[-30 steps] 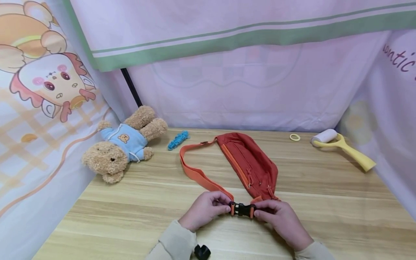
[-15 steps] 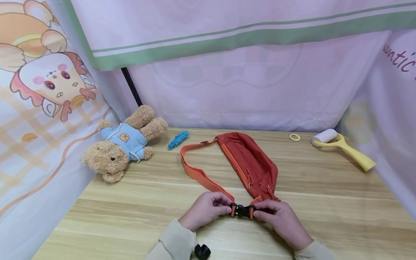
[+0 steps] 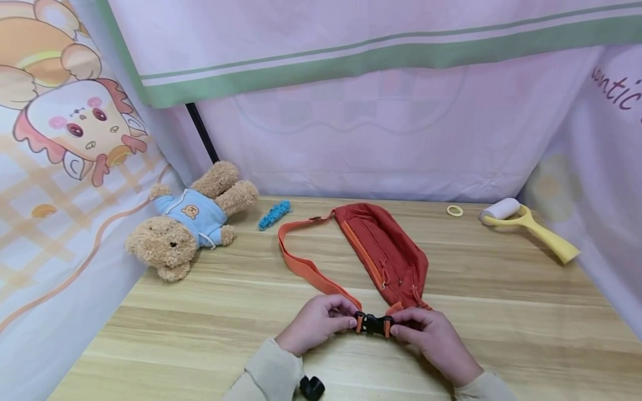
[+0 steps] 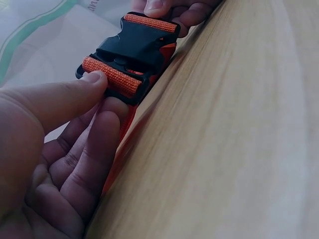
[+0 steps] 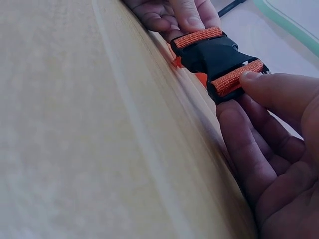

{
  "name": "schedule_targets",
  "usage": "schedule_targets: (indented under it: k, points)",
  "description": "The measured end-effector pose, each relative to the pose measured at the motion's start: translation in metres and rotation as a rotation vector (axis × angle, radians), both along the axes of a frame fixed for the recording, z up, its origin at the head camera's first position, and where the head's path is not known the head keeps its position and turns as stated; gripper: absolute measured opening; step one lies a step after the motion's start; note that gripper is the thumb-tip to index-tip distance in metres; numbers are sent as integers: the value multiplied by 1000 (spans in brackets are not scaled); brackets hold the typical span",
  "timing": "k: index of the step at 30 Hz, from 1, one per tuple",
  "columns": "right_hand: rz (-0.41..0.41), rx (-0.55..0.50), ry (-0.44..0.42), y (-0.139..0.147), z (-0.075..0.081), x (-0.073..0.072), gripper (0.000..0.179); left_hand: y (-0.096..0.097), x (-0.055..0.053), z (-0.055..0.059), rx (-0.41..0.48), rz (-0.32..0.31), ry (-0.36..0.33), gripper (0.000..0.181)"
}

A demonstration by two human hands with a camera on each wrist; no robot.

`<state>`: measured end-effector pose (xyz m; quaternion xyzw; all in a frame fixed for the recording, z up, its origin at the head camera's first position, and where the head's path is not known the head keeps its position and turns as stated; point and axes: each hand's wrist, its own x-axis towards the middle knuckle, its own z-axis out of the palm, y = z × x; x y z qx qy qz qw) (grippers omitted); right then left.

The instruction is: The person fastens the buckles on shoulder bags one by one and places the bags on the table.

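Observation:
A black side-release buckle (image 3: 373,324) with orange webbing threaded through both ends is held just over the table's near part. My left hand (image 3: 318,323) pinches its left end between thumb and fingers. At the opposite end, my right hand (image 3: 436,340) pinches the other half the same way. Both wrist views show the two halves of the buckle (image 4: 130,47) fitted together, thumbs on the orange webbing (image 5: 237,78). Behind the hands lies a red waist bag (image 3: 383,253), its orange strap (image 3: 306,270) curving left and round to the buckle.
On the wooden table (image 3: 200,334), a teddy bear (image 3: 193,220) in a blue top lies left, beside a blue cord bundle (image 3: 275,215). A pale yellow ring (image 3: 455,211) and a yellow-handled lint roller (image 3: 531,225) lie back right. Printed cloths (image 3: 351,150) hang around.
The left end of the buckle has shifted slightly right, and the gap between its halves has narrowed. Both hands keep their hold; the bag stays where it was.

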<state>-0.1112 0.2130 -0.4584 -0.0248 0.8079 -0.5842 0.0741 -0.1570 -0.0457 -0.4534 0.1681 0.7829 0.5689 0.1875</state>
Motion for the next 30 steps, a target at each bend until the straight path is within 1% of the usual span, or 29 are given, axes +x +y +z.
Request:
schedule_targets:
  k: [8,12,15,22,26,30]
  points:
    - [28,-12,37,0,2,0,23,0,-1,-2,18,2,2,9]
    - [13,-6,23,-1,2,1,21,0,-1,-2,25,-3,5,8]
    - [9,-4,18,-1,1,1,20,0,-1,-2,22,-4,7,8]
    - [38,0,47,0,-2,1,19,0,0,-1,-2,-10,10,9]
    - [36,1,46,0,-1,0,18,0,0,-1,3,-6,6,9]
    - [21,-47,24,0,0,0,21,1,0,-1,12,-1,18,9]
